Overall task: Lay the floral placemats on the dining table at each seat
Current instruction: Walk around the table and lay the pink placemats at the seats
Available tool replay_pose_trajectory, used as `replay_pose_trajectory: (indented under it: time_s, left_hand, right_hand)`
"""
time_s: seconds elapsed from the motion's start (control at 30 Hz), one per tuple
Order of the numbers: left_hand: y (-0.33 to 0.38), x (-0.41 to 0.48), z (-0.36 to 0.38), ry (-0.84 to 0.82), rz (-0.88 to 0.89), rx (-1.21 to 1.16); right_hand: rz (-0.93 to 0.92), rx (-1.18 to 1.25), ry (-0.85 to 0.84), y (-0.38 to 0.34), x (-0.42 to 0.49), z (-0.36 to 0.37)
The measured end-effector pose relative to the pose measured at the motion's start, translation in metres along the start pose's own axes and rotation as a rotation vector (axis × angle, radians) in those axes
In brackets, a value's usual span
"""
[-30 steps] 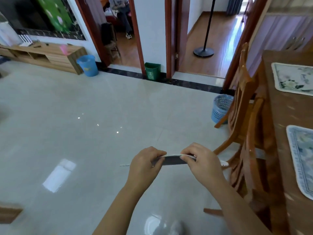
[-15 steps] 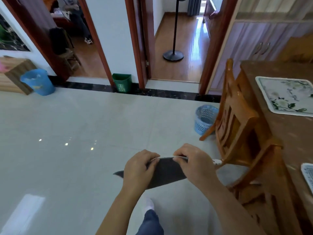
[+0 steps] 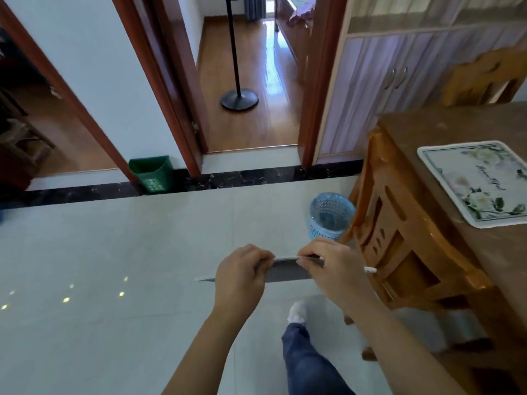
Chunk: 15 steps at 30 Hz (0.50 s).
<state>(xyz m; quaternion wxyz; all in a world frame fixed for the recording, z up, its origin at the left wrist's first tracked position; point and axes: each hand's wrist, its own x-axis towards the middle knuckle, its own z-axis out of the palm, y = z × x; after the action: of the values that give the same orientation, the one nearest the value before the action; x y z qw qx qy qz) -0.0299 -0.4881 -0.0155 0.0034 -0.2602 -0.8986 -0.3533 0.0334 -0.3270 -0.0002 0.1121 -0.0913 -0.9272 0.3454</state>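
Both my hands hold one placemat (image 3: pixel 285 271) out in front of me over the floor. I see it almost edge-on, with its grey underside towards me. My left hand (image 3: pixel 242 276) pinches its near edge left of centre, and my right hand (image 3: pixel 332 269) pinches the same edge further right. One floral placemat (image 3: pixel 474 181) lies flat on the brown dining table (image 3: pixel 427 129) at the right. A wooden chair (image 3: pixel 399 238) stands pushed in between me and the table.
A blue mesh wastebasket (image 3: pixel 330 215) stands on the tiled floor beside the chair. A green bin (image 3: pixel 151 173) sits against the white wall. A fan stand (image 3: pixel 239 99) is in the doorway beyond. Another wooden chair (image 3: pixel 484 78) is at the table's far end. My leg (image 3: pixel 308 357) steps forward.
I have walked forward and turned right along the table. The doorway and blue basket have come closer. Only the farther placemat on the table is still in view. My hands keep their grip.
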Motion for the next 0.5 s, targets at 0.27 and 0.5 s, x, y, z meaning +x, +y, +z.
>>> replay_pose_trajectory:
  time_s: [0.27, 0.5]
  left_hand:
    - [-0.008, 0.192, 0.035, -0.068, 0.084, 0.044]
    - [-0.007, 0.344, 0.047, -0.04, 0.128, 0.023]
  right_hand:
    - [0.079, -0.006, 0.073, 0.069, 0.173, -0.012]
    - [0.135, 0.034, 0.101, 0.105, 0.315, -0.039]
